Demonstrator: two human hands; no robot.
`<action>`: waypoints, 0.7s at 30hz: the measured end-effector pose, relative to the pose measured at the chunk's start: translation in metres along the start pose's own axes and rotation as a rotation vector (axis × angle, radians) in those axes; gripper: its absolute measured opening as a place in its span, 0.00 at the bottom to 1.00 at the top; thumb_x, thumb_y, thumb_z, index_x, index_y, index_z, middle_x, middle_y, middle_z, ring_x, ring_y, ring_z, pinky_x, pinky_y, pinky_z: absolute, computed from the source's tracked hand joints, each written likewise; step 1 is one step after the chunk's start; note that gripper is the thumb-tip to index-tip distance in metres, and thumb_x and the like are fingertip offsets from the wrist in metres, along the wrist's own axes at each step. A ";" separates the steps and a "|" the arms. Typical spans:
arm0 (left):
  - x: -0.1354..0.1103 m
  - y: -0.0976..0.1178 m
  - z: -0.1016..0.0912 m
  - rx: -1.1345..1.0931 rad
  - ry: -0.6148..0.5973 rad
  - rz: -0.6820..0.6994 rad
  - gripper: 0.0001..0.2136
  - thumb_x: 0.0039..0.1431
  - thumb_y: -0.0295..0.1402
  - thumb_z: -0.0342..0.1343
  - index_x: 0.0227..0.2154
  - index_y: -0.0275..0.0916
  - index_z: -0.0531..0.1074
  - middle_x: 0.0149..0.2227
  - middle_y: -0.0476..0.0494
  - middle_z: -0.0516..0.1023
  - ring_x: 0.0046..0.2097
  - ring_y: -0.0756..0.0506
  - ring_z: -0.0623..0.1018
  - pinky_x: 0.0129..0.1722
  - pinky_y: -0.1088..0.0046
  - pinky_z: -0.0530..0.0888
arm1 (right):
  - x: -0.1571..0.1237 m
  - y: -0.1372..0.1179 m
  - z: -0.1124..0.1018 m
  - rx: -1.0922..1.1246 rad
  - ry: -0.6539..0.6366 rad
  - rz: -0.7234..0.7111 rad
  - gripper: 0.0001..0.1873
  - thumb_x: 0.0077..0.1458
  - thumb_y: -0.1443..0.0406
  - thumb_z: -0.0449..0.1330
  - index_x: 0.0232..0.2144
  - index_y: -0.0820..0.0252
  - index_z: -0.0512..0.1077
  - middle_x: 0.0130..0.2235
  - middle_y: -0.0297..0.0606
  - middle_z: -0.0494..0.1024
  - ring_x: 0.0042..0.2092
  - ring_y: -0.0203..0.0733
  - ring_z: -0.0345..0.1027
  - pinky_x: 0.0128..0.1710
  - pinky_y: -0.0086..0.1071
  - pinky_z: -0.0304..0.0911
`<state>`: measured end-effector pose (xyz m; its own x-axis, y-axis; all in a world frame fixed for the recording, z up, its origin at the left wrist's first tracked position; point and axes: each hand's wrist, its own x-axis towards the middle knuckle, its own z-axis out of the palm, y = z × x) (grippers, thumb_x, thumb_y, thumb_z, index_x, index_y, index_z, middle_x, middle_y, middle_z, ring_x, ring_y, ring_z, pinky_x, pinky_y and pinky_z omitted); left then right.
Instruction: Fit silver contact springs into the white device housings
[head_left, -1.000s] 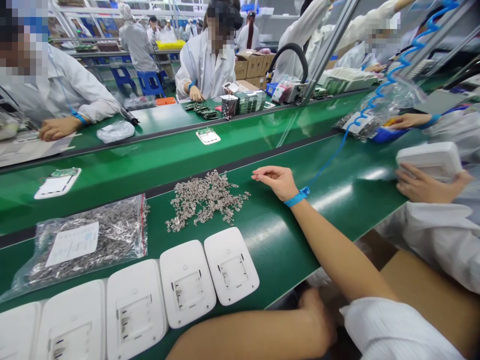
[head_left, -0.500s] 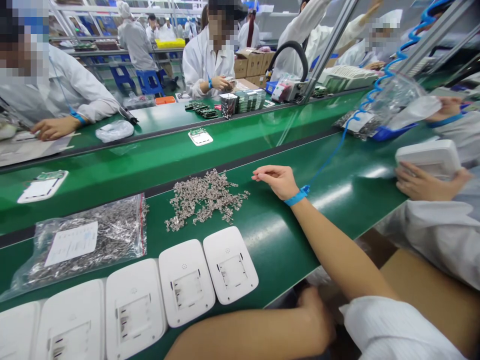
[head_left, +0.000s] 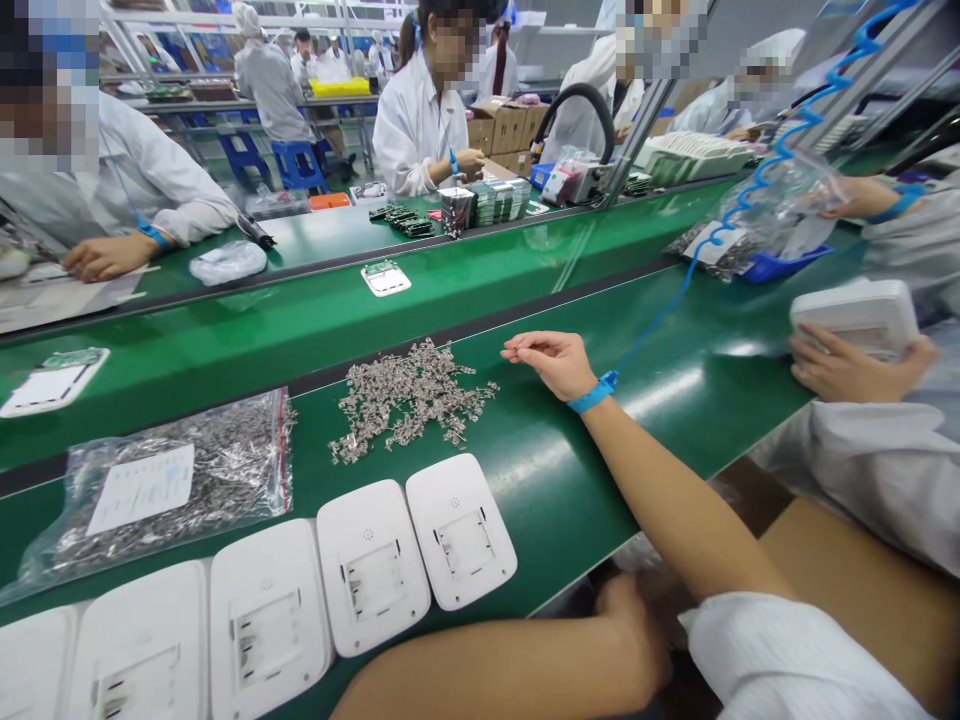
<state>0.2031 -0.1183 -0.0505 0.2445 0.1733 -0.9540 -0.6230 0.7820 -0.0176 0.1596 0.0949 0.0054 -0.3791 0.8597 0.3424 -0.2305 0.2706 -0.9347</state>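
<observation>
Green bench [head_left: 570, 480] runs across the view. Far left: clear bag [head_left: 172, 485] of small metal parts with a white label, lying flat. In front of it, a row of white plastic housings [head_left: 371, 565] face down along the near edge, battery bays showing, touching side by side. Centre: loose pile of metal contacts [head_left: 409, 398], silver, tangled, spread flat on the bench just behind the rightmost housings. Right hand [head_left: 551, 360] rests just right of the pile, close but not touching it, forearm stretched out from lower right, palm down, fingers loosely curled with tips pinched together; can't tell if it grips a part. Blue wrist strap [head_left: 592, 393] on that wrist, coiled cord running up right. Left hand [head_left: 634, 625] is below the bench edge, mostly hidden, grip can't be told. Far right: a co-worker's hand [head_left: 840, 365] holds another white housing [head_left: 855, 315].
</observation>
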 end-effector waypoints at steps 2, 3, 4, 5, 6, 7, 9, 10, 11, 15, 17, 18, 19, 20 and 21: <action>-0.001 0.000 -0.006 -0.234 0.130 -0.294 0.28 0.64 0.52 0.40 0.46 0.38 0.80 0.42 0.34 0.80 0.56 0.24 0.74 0.34 0.39 0.73 | -0.001 0.000 0.000 -0.010 0.010 0.004 0.14 0.44 0.55 0.75 0.29 0.56 0.81 0.38 0.39 0.83 0.39 0.47 0.80 0.42 0.42 0.78; 0.001 -0.003 -0.011 -0.354 0.185 -0.435 0.28 0.64 0.50 0.39 0.45 0.37 0.80 0.40 0.34 0.81 0.54 0.25 0.76 0.32 0.41 0.74 | -0.001 0.000 0.000 -0.014 0.012 0.004 0.14 0.44 0.54 0.75 0.30 0.56 0.81 0.38 0.39 0.83 0.39 0.48 0.80 0.43 0.42 0.78; 0.004 -0.007 -0.016 -0.484 0.224 -0.568 0.28 0.66 0.48 0.38 0.45 0.36 0.80 0.39 0.34 0.81 0.51 0.26 0.78 0.30 0.45 0.74 | -0.001 0.000 0.000 -0.017 0.011 0.005 0.14 0.45 0.54 0.75 0.30 0.56 0.81 0.38 0.40 0.83 0.40 0.48 0.80 0.43 0.42 0.78; 0.007 -0.012 -0.021 -0.634 0.237 -0.689 0.28 0.67 0.45 0.37 0.46 0.36 0.80 0.37 0.35 0.81 0.48 0.28 0.80 0.28 0.49 0.75 | -0.001 0.000 0.000 -0.018 0.008 0.006 0.14 0.45 0.54 0.75 0.31 0.56 0.82 0.38 0.40 0.83 0.40 0.48 0.80 0.43 0.42 0.78; 0.011 -0.018 -0.025 -0.793 0.256 -0.789 0.27 0.68 0.41 0.34 0.49 0.35 0.78 0.36 0.35 0.81 0.44 0.32 0.82 0.25 0.54 0.74 | -0.001 0.000 -0.001 -0.015 0.004 0.007 0.14 0.46 0.54 0.75 0.31 0.56 0.82 0.38 0.40 0.83 0.40 0.48 0.80 0.43 0.42 0.78; 0.014 -0.024 -0.027 -0.946 0.258 -0.843 0.28 0.69 0.36 0.31 0.51 0.33 0.77 0.35 0.36 0.81 0.40 0.35 0.83 0.23 0.60 0.74 | -0.001 0.001 -0.001 -0.010 0.000 0.007 0.14 0.46 0.54 0.75 0.32 0.55 0.82 0.38 0.39 0.83 0.40 0.48 0.80 0.43 0.42 0.78; 0.020 -0.036 -0.027 -1.082 0.188 -0.790 0.29 0.69 0.28 0.26 0.54 0.29 0.74 0.36 0.35 0.82 0.35 0.41 0.83 0.21 0.68 0.72 | -0.001 0.000 -0.001 0.004 -0.004 0.002 0.14 0.46 0.54 0.75 0.32 0.55 0.82 0.38 0.40 0.83 0.40 0.48 0.80 0.43 0.42 0.78; 0.021 -0.041 -0.026 -1.017 0.121 -0.679 0.30 0.69 0.26 0.25 0.54 0.27 0.74 0.38 0.33 0.82 0.34 0.43 0.83 0.22 0.69 0.72 | -0.001 0.000 -0.001 0.009 -0.005 0.001 0.14 0.45 0.54 0.75 0.32 0.55 0.83 0.38 0.40 0.83 0.40 0.48 0.80 0.43 0.42 0.78; 0.023 -0.044 -0.025 -0.881 0.058 -0.551 0.29 0.70 0.26 0.26 0.51 0.26 0.75 0.39 0.32 0.82 0.35 0.44 0.83 0.22 0.70 0.72 | -0.001 0.000 -0.001 0.011 -0.003 0.001 0.14 0.45 0.54 0.75 0.32 0.55 0.83 0.38 0.40 0.83 0.40 0.48 0.80 0.43 0.42 0.78; 0.027 -0.046 -0.023 -0.835 0.016 -0.463 0.27 0.71 0.25 0.30 0.44 0.25 0.79 0.40 0.30 0.82 0.39 0.44 0.83 0.24 0.72 0.72 | -0.001 0.000 -0.001 0.008 0.004 0.019 0.16 0.44 0.53 0.76 0.33 0.55 0.83 0.39 0.40 0.84 0.41 0.49 0.80 0.44 0.43 0.79; 0.029 -0.042 -0.024 -1.246 0.146 -0.740 0.29 0.68 0.22 0.27 0.51 0.28 0.76 0.40 0.33 0.82 0.38 0.43 0.84 0.22 0.72 0.71 | -0.002 0.000 -0.001 0.011 0.005 0.025 0.17 0.43 0.53 0.76 0.33 0.55 0.83 0.39 0.41 0.84 0.41 0.49 0.80 0.44 0.43 0.79; 0.029 -0.040 -0.024 -1.416 0.193 -0.861 0.29 0.67 0.22 0.27 0.55 0.29 0.73 0.40 0.34 0.83 0.37 0.42 0.84 0.21 0.71 0.71 | -0.002 0.000 -0.001 0.012 0.005 0.028 0.17 0.43 0.52 0.76 0.33 0.55 0.83 0.38 0.41 0.84 0.41 0.50 0.80 0.43 0.43 0.79; 0.029 -0.039 -0.024 -1.511 0.236 -0.947 0.28 0.67 0.23 0.28 0.56 0.30 0.73 0.39 0.35 0.83 0.36 0.41 0.84 0.20 0.71 0.71 | -0.002 0.000 -0.001 0.012 0.005 0.032 0.17 0.43 0.52 0.76 0.33 0.55 0.83 0.38 0.41 0.84 0.41 0.50 0.80 0.43 0.43 0.79; 0.028 -0.038 -0.023 -1.530 0.258 -0.986 0.26 0.68 0.25 0.30 0.55 0.30 0.74 0.37 0.35 0.83 0.35 0.40 0.84 0.20 0.70 0.71 | -0.002 0.000 -0.001 0.012 0.005 0.035 0.17 0.43 0.52 0.76 0.33 0.55 0.83 0.38 0.41 0.84 0.41 0.50 0.80 0.43 0.43 0.79; 0.027 -0.037 -0.022 -1.483 0.258 -0.982 0.25 0.69 0.28 0.33 0.51 0.30 0.76 0.35 0.35 0.83 0.35 0.40 0.83 0.20 0.69 0.72 | -0.002 0.000 -0.001 0.012 0.004 0.037 0.17 0.43 0.52 0.76 0.33 0.55 0.83 0.38 0.41 0.84 0.41 0.49 0.80 0.43 0.43 0.79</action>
<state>0.2164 -0.1558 -0.0821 0.8773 -0.1777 -0.4459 -0.4500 -0.6278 -0.6351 0.1611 0.0931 0.0047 -0.3836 0.8707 0.3076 -0.2275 0.2337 -0.9453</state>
